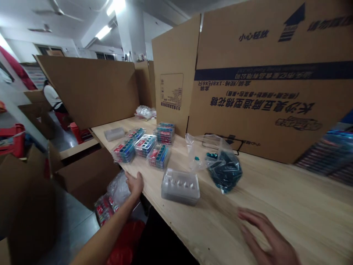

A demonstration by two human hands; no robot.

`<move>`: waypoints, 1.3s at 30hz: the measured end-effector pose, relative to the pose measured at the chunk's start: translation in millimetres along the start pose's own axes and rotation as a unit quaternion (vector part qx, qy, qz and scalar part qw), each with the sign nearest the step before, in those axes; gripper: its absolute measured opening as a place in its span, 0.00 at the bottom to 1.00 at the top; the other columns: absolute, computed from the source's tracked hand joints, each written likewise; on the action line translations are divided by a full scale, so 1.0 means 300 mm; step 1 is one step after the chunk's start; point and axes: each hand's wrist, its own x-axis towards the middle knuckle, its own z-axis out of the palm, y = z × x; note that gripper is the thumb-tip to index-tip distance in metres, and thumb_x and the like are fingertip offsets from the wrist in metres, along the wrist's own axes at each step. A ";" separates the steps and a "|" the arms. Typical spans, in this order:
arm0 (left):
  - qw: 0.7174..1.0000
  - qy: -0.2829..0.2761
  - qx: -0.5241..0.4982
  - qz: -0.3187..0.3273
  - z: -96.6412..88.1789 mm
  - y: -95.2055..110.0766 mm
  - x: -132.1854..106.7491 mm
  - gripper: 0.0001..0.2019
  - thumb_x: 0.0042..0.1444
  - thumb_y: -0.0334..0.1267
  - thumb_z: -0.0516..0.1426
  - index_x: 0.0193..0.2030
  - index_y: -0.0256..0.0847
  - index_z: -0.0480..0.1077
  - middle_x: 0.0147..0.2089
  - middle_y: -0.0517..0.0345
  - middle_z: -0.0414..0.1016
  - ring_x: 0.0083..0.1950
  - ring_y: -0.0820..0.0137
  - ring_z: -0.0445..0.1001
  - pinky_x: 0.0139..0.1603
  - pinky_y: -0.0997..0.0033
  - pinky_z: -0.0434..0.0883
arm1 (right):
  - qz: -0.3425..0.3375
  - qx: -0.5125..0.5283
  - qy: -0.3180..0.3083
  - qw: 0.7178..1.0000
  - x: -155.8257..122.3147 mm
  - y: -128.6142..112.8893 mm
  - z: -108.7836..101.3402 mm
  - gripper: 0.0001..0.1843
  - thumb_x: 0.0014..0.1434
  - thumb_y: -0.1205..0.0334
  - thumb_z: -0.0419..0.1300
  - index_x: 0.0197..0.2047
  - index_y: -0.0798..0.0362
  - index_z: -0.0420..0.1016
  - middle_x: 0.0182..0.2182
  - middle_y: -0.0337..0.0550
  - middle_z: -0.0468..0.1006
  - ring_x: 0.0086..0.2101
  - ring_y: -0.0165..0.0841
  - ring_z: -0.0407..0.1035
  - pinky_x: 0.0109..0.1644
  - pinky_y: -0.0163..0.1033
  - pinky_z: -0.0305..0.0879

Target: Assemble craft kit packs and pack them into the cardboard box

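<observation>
My left hand (134,183) is at the near edge of the wooden table, thumb and fingers apart, with nothing visible in it. Just beyond it stand several stacks of clear plastic packs with red, blue and teal contents, one stack (124,150) being closest. Over the table at the lower right, my right hand (268,237) is open, fingers stretched and slightly blurred, holding nothing. Between the hands sits a stack of clear moulded plastic trays (180,187). Behind it lies an open clear bag (225,171) of dark teal pieces.
Large cardboard boxes (248,88) wall the table's far side. A clear plastic container (114,134) lies at the left end, near crumpled plastic (143,112). An open carton (85,176) stands below the edge, beside bagged packs (104,209). Another person (53,96) sits far left.
</observation>
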 end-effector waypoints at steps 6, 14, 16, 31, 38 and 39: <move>1.000 -0.007 -0.002 0.016 0.005 -0.009 0.013 0.37 0.56 0.43 0.52 0.67 0.27 0.43 0.60 0.26 0.61 0.62 0.48 0.63 0.58 0.51 0.64 | -0.129 0.060 -0.153 0.978 0.596 -0.119 0.310 0.16 0.57 0.61 0.57 0.50 0.48 0.65 0.49 0.47 0.69 0.51 0.40 0.65 0.55 0.48 0.65; 0.999 -0.005 0.011 0.031 0.038 -0.060 0.049 0.37 0.57 0.49 0.48 0.67 0.27 0.43 0.61 0.27 0.60 0.62 0.43 0.62 0.57 0.48 0.65 | -0.054 -0.075 -0.262 0.961 1.309 0.000 0.789 0.44 0.42 0.48 0.71 0.59 0.52 0.59 0.56 0.53 0.59 0.58 0.48 0.54 0.59 0.50 0.55; 1.000 -0.001 0.009 0.030 0.055 -0.082 0.062 0.38 0.56 0.51 0.47 0.67 0.29 0.43 0.61 0.28 0.60 0.62 0.44 0.62 0.58 0.47 0.65 | -0.026 -0.101 -0.297 0.949 1.398 0.027 0.872 0.51 0.39 0.44 0.71 0.62 0.52 0.55 0.58 0.55 0.57 0.59 0.50 0.52 0.60 0.52 0.53; 0.998 0.042 -0.009 0.052 0.106 -0.145 0.090 0.38 0.56 0.54 0.47 0.69 0.37 0.40 0.64 0.34 0.58 0.67 0.49 0.55 0.64 0.50 0.60 | -0.027 -0.092 -0.363 0.927 1.451 0.090 0.949 0.54 0.41 0.40 0.68 0.66 0.52 0.52 0.58 0.56 0.57 0.59 0.53 0.51 0.61 0.50 0.50; 0.999 0.033 -0.009 0.037 0.097 -0.134 0.088 0.40 0.55 0.56 0.46 0.68 0.32 0.43 0.64 0.30 0.58 0.66 0.45 0.57 0.60 0.45 0.64 | -0.020 -0.075 -0.285 0.956 1.413 0.076 0.917 0.48 0.40 0.47 0.68 0.62 0.51 0.59 0.52 0.53 0.62 0.55 0.49 0.57 0.57 0.47 0.56; 0.999 0.036 -0.004 0.041 0.098 -0.134 0.089 0.40 0.54 0.56 0.47 0.68 0.32 0.44 0.63 0.31 0.59 0.65 0.46 0.59 0.59 0.46 0.65 | -0.015 -0.074 -0.275 0.958 1.412 0.067 0.905 0.48 0.40 0.47 0.68 0.62 0.52 0.59 0.52 0.53 0.62 0.54 0.48 0.58 0.57 0.46 0.57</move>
